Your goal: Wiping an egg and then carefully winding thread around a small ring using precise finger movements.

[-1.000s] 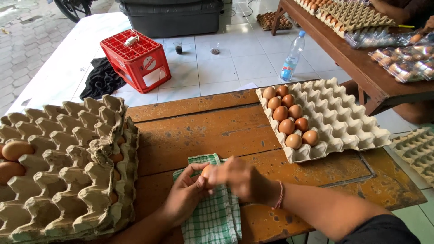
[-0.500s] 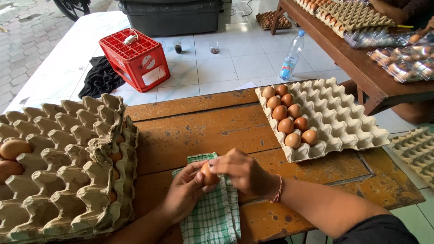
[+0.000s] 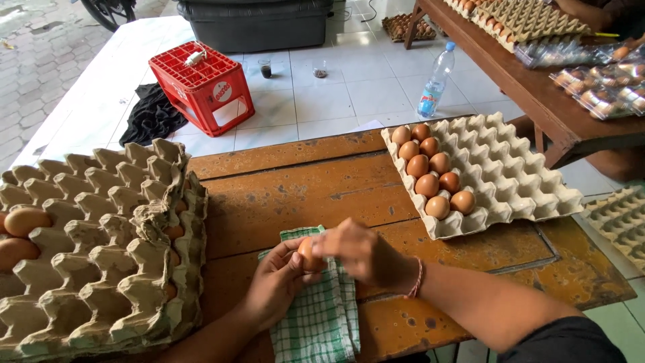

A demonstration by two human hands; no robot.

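A brown egg (image 3: pixel 308 251) sits between both my hands above a green-and-white checked cloth (image 3: pixel 317 314) on the wooden table (image 3: pixel 295 191). My left hand (image 3: pixel 277 282) cups the egg from below. Fingers of my right hand (image 3: pixel 363 254) press on its right side. A pale egg tray (image 3: pixel 517 181) at the right carries several brown eggs (image 3: pixel 430 178) in its left columns. At the left lies a stack of grey-brown egg trays (image 3: pixel 94 249) with two eggs (image 3: pixel 20 232) showing at its far left edge.
On the tiled floor beyond the table stand a red crate (image 3: pixel 201 84), a black cloth (image 3: pixel 151 117), a plastic water bottle (image 3: pixel 435 82) and a dark bin (image 3: pixel 259 23). A second wooden table (image 3: pixel 537 87) at the right carries egg trays and packed eggs.
Both hands with the egg have shifted slightly left and nearer, over the cloth. The right hand's fingers have turned on the egg.
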